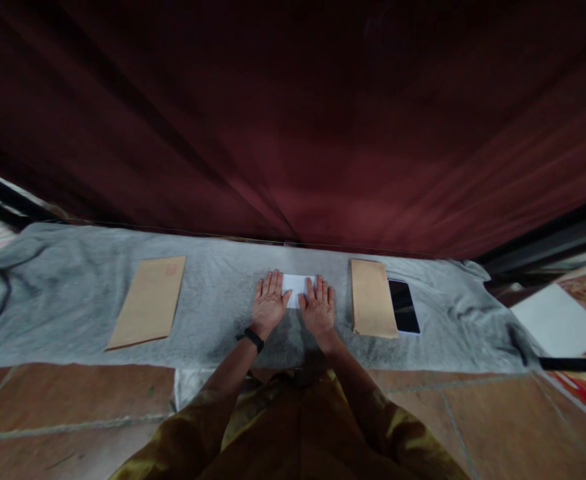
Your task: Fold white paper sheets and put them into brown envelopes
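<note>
A small white folded paper (296, 285) lies on a grey cloth (213, 300) spread over the floor. My left hand (269, 303) rests flat on the paper's left part, fingers stretched out, a black band on its wrist. My right hand (317, 307) lies flat on the paper's right and lower part, fingers also extended. Both palms press down; neither hand grips anything. Much of the paper is hidden under my hands.
A brown envelope (149, 301) lies on the cloth at the left. Another brown envelope (371, 297) lies to the right of my hands, with a dark phone (403, 306) beside it. A dark red curtain (293, 120) hangs behind. Brown floor tiles (63, 407) run in front.
</note>
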Motion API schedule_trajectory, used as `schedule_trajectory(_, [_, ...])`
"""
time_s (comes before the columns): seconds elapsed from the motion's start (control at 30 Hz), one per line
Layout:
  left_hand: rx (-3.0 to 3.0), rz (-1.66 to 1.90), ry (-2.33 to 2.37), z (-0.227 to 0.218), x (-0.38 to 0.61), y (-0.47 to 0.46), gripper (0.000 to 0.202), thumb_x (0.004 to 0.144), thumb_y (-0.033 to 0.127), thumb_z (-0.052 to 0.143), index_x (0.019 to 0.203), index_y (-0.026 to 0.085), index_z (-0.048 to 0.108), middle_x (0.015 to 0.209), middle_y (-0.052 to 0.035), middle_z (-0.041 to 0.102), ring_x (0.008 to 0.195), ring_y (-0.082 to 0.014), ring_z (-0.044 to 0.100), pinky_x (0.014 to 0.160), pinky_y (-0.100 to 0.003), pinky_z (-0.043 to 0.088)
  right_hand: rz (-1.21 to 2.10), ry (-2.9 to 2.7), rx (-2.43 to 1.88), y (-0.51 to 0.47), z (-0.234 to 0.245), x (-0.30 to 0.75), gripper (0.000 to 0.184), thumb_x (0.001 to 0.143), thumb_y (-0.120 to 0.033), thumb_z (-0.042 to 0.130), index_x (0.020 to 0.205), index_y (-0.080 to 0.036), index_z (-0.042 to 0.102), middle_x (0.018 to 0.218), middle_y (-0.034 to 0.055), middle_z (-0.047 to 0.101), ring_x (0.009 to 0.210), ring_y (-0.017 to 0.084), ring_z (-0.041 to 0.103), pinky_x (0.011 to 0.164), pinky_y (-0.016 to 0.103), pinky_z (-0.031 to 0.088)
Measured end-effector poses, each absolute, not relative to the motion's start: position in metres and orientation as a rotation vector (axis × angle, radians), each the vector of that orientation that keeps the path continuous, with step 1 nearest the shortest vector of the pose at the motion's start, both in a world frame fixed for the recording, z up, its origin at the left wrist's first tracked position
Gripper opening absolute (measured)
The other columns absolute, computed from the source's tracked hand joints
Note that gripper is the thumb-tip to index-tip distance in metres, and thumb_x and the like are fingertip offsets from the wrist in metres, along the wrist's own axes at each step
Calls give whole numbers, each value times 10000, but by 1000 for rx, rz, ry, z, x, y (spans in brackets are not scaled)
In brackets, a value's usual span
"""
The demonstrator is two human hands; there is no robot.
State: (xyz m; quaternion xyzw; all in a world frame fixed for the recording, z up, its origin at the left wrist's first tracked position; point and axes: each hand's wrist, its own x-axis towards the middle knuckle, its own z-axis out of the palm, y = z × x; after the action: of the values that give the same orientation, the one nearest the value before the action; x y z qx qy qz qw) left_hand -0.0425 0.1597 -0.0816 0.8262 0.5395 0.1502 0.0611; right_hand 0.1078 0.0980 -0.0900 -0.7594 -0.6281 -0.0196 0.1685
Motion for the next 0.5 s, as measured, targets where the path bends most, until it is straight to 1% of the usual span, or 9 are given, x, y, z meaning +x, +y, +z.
schedule_trajectory(0.13, [2461,531,1669,-84,-44,148,649,1041,442,323,1574,73,349,1615,-194,379,1536,-307,301,1240,-544,243,-24,-1773,-2163,99,-93,108,566,1048,-379,459,1563,-150,409,1643,208,314,1481,342,369,1201,574,243])
schedule_trajectory(0.23, [2481,521,1670,-86,-50,129,618,1038,416,342,1579,120,357,1634,-164,355,1542,-315,283,1241,-560,228,-53,-1760,-2143,99,-96,109,568,1048,-388,449,1566,-157,406,1639,204,328,1483,348,361,1196,578,250])
schedule_trajectory(0.27, [2500,505,1655,-87,-53,123,606,1036,411,350,1579,142,367,1636,-145,359,1543,-316,281,1244,-561,220,-64,-1757,-2136,99,-98,109,569,1049,-391,446,1566,-159,405,1639,201,331,1484,348,360,1196,574,252])
schedule_trajectory(0.33, [2531,470,1637,-87,-58,111,595,1033,400,359,1574,153,381,1629,-130,380,1538,-312,293,1250,-550,214,-75,-1757,-2128,100,-99,109,572,1049,-402,443,1566,-160,408,1641,196,330,1484,346,357,1199,565,249])
schedule_trajectory(0.43, [2557,430,1629,-84,-63,106,588,1027,380,368,1558,129,402,1613,-143,410,1518,-308,338,1251,-534,226,-76,-1757,-2133,100,-101,109,574,1050,-417,437,1565,-165,410,1645,190,327,1483,343,359,1202,559,244])
schedule_trajectory(0.5, [2569,416,1616,-82,-62,110,580,1016,367,380,1529,101,440,1591,-172,440,1508,-320,357,1244,-540,245,-81,-1755,-2130,99,-101,109,572,1050,-420,434,1563,-166,412,1641,189,335,1477,341,368,1199,561,246])
